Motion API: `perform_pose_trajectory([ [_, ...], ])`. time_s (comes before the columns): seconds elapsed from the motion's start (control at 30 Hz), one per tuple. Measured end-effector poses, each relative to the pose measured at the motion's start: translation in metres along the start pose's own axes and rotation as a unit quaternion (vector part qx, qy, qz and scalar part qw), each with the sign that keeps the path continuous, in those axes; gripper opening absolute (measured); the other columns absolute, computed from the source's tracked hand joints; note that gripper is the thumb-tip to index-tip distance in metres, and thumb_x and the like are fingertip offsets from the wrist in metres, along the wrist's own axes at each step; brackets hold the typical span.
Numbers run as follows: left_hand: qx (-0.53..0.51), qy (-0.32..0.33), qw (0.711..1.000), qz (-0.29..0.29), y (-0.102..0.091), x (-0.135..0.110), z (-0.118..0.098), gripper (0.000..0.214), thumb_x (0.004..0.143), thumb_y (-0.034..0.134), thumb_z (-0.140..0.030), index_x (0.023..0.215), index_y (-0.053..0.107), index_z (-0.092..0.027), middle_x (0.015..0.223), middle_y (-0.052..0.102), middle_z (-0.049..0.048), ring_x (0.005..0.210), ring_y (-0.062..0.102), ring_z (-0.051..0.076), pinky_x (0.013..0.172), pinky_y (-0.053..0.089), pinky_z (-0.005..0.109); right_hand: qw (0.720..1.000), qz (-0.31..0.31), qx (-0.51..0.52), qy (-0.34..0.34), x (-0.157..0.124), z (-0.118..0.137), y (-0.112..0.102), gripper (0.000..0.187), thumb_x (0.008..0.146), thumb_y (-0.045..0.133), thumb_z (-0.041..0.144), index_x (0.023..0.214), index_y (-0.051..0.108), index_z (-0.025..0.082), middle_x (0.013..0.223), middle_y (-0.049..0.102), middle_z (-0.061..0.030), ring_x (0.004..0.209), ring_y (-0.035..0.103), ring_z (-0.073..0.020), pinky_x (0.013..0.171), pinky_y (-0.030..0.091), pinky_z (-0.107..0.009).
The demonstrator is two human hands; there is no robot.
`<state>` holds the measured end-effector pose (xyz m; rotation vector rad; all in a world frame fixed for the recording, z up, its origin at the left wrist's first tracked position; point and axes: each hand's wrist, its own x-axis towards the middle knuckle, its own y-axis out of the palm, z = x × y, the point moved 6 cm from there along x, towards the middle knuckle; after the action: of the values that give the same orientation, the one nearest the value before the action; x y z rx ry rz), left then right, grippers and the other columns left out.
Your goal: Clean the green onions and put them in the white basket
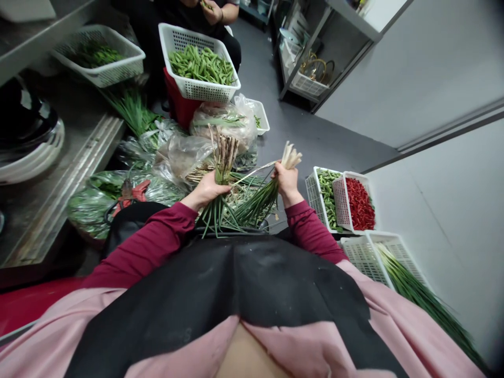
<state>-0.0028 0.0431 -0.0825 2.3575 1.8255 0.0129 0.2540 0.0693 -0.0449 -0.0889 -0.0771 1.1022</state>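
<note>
My left hand (pixel 208 190) is wrapped round a bunch of green stalks (pixel 225 157) with brown, untrimmed root ends pointing up and green leaves hanging below. In my right hand (pixel 287 181) is a second bunch of stalks (pixel 291 156), its ends clean and white, its long green leaves trailing down to the left. They look like scallions or chives; which of the two I cannot tell. One thin pale stalk (pixel 255 172) stretches between my hands. Beneath them lies a heap of loose stalks and peelings (pixel 248 194), partly hidden.
A basket of green peppers or beans (pixel 202 65) stands ahead, before a seated person (pixel 212 13). Plastic bags (pixel 224 126) of greens lie left, with red-handled scissors (pixel 129 197) on one. At right are baskets of red chillies (pixel 359 205), green peppers (pixel 329 197) and long scallions (pixel 417 289).
</note>
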Motion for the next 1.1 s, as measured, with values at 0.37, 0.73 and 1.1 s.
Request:
perform_pose_trajectory([
  [0.37, 0.074, -0.008, 0.996, 0.041, -0.011, -0.004, -0.002, 0.032, 0.052, 0.076, -0.024, 0.077, 0.059, -0.013, 0.068, 0.062, -0.0005, 0.060, 0.055, 0.014, 0.062, 0.046, 0.029, 0.990, -0.133, 0.031, -0.046, 0.046, 0.025, -0.060, 0.019, 0.073, 0.066, 0.028, 0.075, 0.049, 0.020, 0.048, 0.043, 0.0105, 0.037, 0.045, -0.0058, 0.039, 0.040, -0.018],
  [0.73, 0.068, -0.018, 0.996, 0.056, -0.014, -0.005, -0.003, 0.031, 0.051, 0.076, -0.027, 0.075, 0.060, -0.013, 0.067, 0.064, 0.0011, 0.060, 0.056, 0.015, 0.060, 0.046, 0.029, 0.961, 0.264, -0.067, 0.041, -0.026, -0.009, 0.018, 0.028, 0.067, 0.076, 0.037, 0.082, 0.065, 0.016, 0.050, 0.051, 0.0041, 0.042, 0.045, -0.0090, 0.041, 0.040, -0.023],
  [1.1, 0.073, -0.021, 0.997, 0.013, -0.031, -0.005, -0.008, 0.029, 0.052, 0.076, -0.028, 0.072, 0.060, -0.014, 0.065, 0.064, 0.0011, 0.058, 0.057, 0.015, 0.060, 0.047, 0.030, 0.958, 0.230, -0.023, 0.171, -0.009, -0.015, -0.004, 0.028, 0.063, 0.079, 0.028, 0.079, 0.060, 0.016, 0.053, 0.049, 0.0038, 0.046, 0.043, -0.0088, 0.044, 0.038, -0.024],
])
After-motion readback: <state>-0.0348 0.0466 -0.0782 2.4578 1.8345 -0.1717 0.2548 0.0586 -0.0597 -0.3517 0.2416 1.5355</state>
